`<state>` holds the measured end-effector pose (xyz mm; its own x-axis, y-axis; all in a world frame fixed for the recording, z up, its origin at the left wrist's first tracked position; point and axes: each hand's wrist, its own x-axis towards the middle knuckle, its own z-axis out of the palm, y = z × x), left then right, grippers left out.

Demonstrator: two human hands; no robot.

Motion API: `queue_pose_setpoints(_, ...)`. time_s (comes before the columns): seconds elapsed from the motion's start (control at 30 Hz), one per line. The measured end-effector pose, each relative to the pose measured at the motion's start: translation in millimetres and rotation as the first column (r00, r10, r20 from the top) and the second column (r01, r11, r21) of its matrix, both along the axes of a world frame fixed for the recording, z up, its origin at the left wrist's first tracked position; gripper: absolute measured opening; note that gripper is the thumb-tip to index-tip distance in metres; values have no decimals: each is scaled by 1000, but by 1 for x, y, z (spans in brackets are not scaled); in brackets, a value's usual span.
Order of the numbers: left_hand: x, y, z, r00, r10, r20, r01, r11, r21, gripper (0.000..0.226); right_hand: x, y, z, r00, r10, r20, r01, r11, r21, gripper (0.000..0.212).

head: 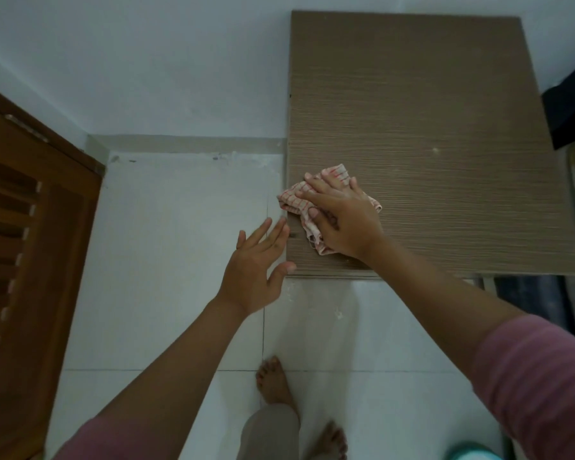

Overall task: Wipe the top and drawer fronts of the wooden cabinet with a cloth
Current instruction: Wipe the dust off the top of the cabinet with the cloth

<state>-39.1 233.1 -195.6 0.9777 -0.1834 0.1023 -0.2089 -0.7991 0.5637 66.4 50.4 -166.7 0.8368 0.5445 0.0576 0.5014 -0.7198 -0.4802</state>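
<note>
The wooden cabinet's top (429,121) fills the upper right of the head view, seen from above; its drawer fronts are hidden below the front edge. A crumpled white cloth with red checks (292,202) lies near the top's front left corner. My right hand (341,220) presses flat on the cloth with fingers spread. My left hand (258,263) is open beside the cabinet's left edge, fingertips touching the corner and thumb at the front edge.
A brown louvred wooden door (24,247) stands at the left. White floor tiles (166,260) lie between door and cabinet, with my bare feet (274,380) below. A dark object (570,114) sits to the cabinet's right, and a teal item (472,454) is at the bottom edge.
</note>
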Motion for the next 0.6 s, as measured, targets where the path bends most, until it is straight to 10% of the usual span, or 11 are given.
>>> queue_pose_setpoints(0.6,-7,-7,3,998,54,-23,-52,995,90,61,-68,-40,-4,998,49,-51,-45,996,81,45)
